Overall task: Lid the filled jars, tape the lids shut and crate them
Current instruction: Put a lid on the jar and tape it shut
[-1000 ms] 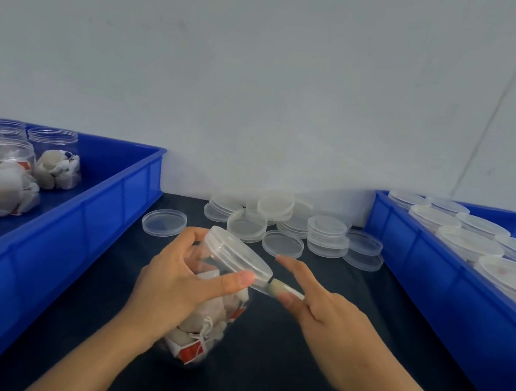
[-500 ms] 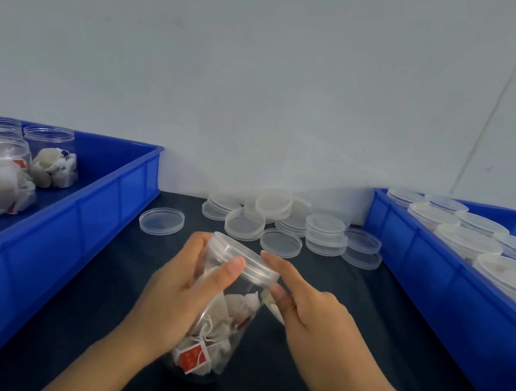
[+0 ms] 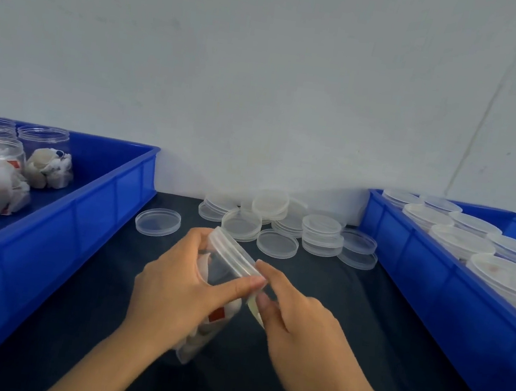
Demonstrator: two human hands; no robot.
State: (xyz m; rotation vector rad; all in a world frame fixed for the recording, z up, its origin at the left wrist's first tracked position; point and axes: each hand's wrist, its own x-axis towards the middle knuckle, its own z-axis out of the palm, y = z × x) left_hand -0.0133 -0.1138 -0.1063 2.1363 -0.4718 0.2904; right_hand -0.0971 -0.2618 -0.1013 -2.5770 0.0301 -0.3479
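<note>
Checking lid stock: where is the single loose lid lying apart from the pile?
In the head view, the single lid lies on the dark table, left of the lid pile, beside the left crate.

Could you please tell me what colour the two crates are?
Both plastic crates, left and right, are bright blue, clearest in the head view.

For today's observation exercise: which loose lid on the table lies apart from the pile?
The single lid nearest the left crate; the other lids overlap or stack together.
</note>
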